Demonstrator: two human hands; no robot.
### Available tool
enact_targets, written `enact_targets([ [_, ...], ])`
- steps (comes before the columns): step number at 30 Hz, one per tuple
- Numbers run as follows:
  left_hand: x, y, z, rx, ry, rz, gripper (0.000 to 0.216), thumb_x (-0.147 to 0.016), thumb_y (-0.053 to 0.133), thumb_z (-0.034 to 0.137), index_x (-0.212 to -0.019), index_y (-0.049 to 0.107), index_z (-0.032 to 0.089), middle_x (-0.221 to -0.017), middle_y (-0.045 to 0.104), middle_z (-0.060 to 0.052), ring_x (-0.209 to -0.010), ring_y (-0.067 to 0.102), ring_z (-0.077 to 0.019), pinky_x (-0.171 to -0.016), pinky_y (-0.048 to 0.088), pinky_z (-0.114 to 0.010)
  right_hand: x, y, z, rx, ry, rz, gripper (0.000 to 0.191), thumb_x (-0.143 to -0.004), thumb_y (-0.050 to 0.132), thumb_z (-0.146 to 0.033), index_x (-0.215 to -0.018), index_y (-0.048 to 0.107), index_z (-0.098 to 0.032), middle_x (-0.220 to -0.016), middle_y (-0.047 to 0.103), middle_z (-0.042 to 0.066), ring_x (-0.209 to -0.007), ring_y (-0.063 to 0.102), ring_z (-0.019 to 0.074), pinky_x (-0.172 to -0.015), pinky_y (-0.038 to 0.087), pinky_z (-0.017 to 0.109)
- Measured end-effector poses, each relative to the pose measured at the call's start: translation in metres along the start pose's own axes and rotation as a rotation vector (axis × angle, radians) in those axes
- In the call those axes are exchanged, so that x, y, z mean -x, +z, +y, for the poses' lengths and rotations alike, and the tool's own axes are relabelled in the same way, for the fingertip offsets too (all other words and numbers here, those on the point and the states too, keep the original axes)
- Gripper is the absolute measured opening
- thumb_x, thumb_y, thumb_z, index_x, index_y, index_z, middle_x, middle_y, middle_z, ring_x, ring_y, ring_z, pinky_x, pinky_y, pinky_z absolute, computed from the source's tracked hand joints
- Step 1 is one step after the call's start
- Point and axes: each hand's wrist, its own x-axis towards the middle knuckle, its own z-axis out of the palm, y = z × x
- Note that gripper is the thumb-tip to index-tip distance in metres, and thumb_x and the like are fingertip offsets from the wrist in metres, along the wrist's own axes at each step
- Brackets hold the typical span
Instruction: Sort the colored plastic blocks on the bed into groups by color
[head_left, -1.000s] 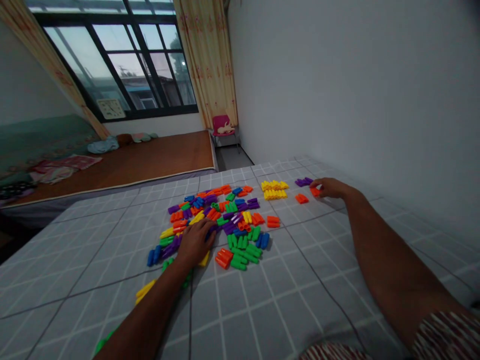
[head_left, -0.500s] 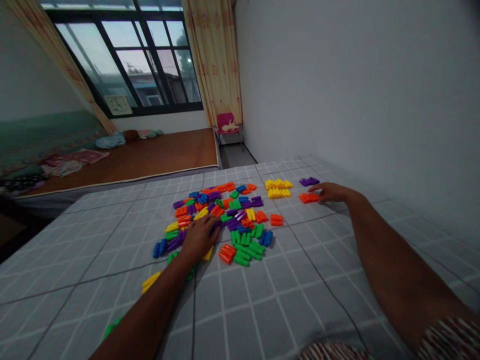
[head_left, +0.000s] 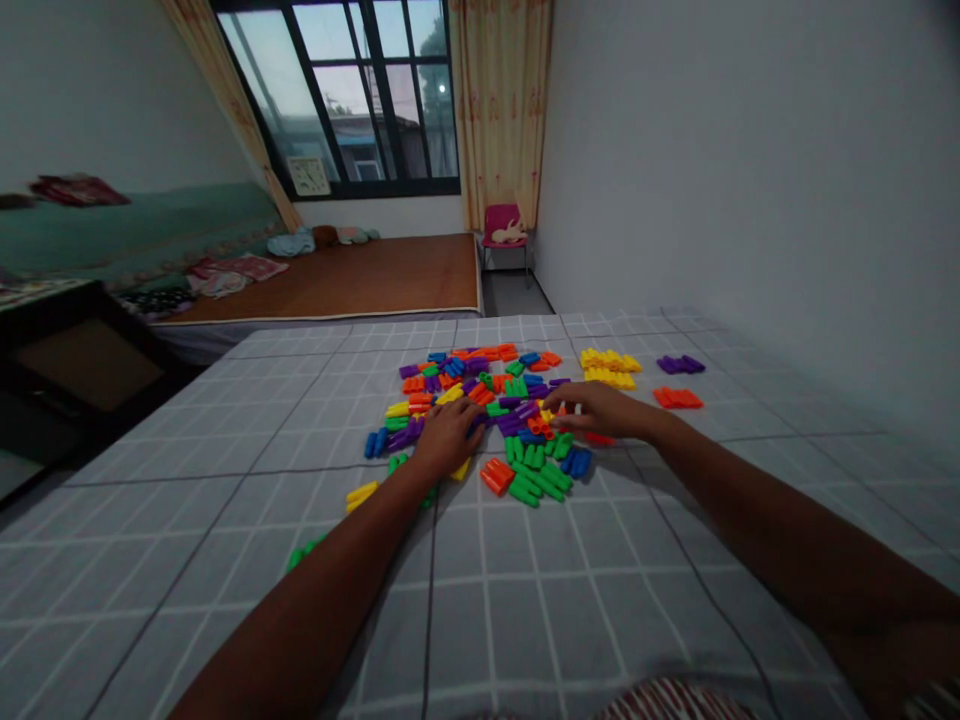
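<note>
A loose heap of colourful plastic building blocks (head_left: 517, 388) is spread on a grey checked cloth. My left hand (head_left: 448, 438) lies at the heap's near left side, its fingers curled round a dark purple block (head_left: 477, 424). Over the heap's right side reaches my right hand (head_left: 592, 408), thumb and fingers apart, nothing visible between them. Below its fingertips are orange tube-like blocks (head_left: 541, 428). Green blocks (head_left: 541, 480) lie just nearer to me. To the right, sorted by colour, are yellow blocks (head_left: 609, 368), purple blocks (head_left: 680, 365) and a group of orange blocks (head_left: 678, 398).
The checked cloth (head_left: 525, 610) covers the surface before me. A white wall (head_left: 720, 180) borders the right side. Beyond stand a bed with a brown mat (head_left: 390, 275), a pink chair (head_left: 504, 222) and, at left, a dark cabinet (head_left: 90, 350).
My right hand has left the orange group at the far right and moved left to the heap. The left hand stays at its place. The view has turned left.
</note>
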Motion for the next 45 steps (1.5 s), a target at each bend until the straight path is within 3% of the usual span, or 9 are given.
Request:
enact_targets([
  [5, 0.000, 0.000, -0.001, -0.019, 0.002, -0.004, 0.028, -0.091, 0.050, 0.031, -0.117, 0.058, 0.026, -0.123, 0.060, -0.006, -0.115, 0.054, -0.0237, -0.096, 0.041, -0.042, -0.020, 0.024, -0.005, 0.016, -0.070, -0.003, 0.030, -0.080, 0.063, -0.036, -0.106, 0.066, -0.020, -0.107, 0.066, 0.010, -0.095, 0.061, 0.0244, -0.081, 0.046, 0.034],
  [11, -0.001, 0.000, -0.001, -0.017, 0.009, -0.009, 0.026, -0.091, 0.049, 0.032, -0.115, 0.060, 0.027, -0.122, 0.060, -0.005, -0.113, 0.054, -0.0229, -0.095, 0.041, -0.040, -0.016, 0.010, 0.026, -0.108, 0.099, 0.087, 0.025, -0.081, 0.060, -0.039, -0.096, 0.059, -0.019, -0.078, 0.060, 0.001, -0.069, 0.055, 0.0153, -0.063, 0.042, 0.027],
  [15, -0.001, 0.000, -0.003, -0.028, -0.008, -0.023, 0.026, -0.091, 0.050, 0.032, -0.115, 0.059, 0.027, -0.124, 0.059, -0.004, -0.115, 0.054, -0.0223, -0.097, 0.040, -0.039, -0.006, 0.005, 0.033, -0.230, 0.170, 0.163, 0.026, -0.076, 0.065, -0.040, -0.084, 0.050, -0.020, -0.072, 0.054, -0.003, -0.063, 0.051, 0.0121, -0.056, 0.040, 0.023],
  [21, -0.010, -0.001, -0.011, -0.058, -0.036, -0.026, 0.030, -0.092, 0.047, 0.032, -0.120, 0.058, 0.028, -0.126, 0.059, -0.005, -0.116, 0.054, -0.0220, -0.099, 0.040, -0.037, 0.009, -0.014, 0.050, -0.502, 0.408, 0.225, 0.037, -0.073, 0.069, -0.045, -0.085, 0.044, -0.021, -0.066, 0.059, -0.002, -0.056, 0.057, 0.0136, -0.050, 0.043, 0.024],
  [28, -0.037, -0.006, -0.022, -0.102, -0.068, -0.092, 0.033, -0.092, 0.046, 0.032, -0.122, 0.059, 0.028, -0.127, 0.060, -0.006, -0.116, 0.055, -0.0230, -0.093, 0.044, -0.036, 0.044, -0.060, 0.092, -0.575, 0.499, 0.434, 0.042, -0.067, 0.076, -0.038, -0.097, 0.052, -0.021, -0.099, 0.065, 0.006, -0.078, 0.065, 0.0173, -0.070, 0.055, 0.032],
  [32, -0.043, -0.003, -0.036, -0.105, -0.067, -0.080, 0.034, -0.092, 0.045, 0.036, -0.121, 0.060, 0.029, -0.124, 0.062, -0.006, -0.114, 0.057, -0.0239, -0.093, 0.044, -0.037, 0.079, -0.077, 0.122, -0.386, 0.529, 0.542, 0.039, -0.070, 0.071, -0.033, -0.103, 0.054, -0.021, -0.113, 0.063, 0.010, -0.091, 0.065, 0.0211, -0.080, 0.055, 0.038],
  [34, -0.043, 0.000, -0.042, -0.120, -0.084, -0.043, 0.034, -0.092, 0.044, 0.036, -0.121, 0.060, 0.029, -0.124, 0.062, -0.006, -0.116, 0.056, -0.0242, -0.095, 0.043, -0.038, 0.095, -0.080, 0.136, -0.201, 0.554, 0.513, 0.039, -0.067, 0.071, -0.029, -0.102, 0.057, -0.021, -0.112, 0.064, 0.009, -0.095, 0.064, 0.0230, -0.083, 0.053, 0.039],
  [37, -0.042, 0.004, -0.047, -0.137, -0.102, -0.017, 0.035, -0.093, 0.043, 0.036, -0.121, 0.061, 0.028, -0.125, 0.062, -0.006, -0.117, 0.055, -0.0246, -0.096, 0.043, -0.039, 0.111, -0.080, 0.151, -0.028, 0.559, 0.334, 0.039, -0.065, 0.071, -0.026, -0.103, 0.062, -0.021, -0.107, 0.068, 0.008, -0.098, 0.063, 0.0243, -0.087, 0.051, 0.038],
  [45, -0.036, 0.005, -0.043, -0.148, -0.109, -0.014, 0.037, -0.094, 0.039, 0.038, -0.124, 0.059, 0.028, -0.128, 0.061, -0.007, -0.118, 0.055, -0.0263, -0.096, 0.043, -0.043, 0.115, -0.075, 0.153, 0.090, 0.553, 0.106, 0.046, -0.068, 0.069, -0.030, -0.114, 0.065, -0.023, -0.113, 0.068, 0.008, -0.105, 0.062, 0.0251, -0.091, 0.048, 0.038],
])
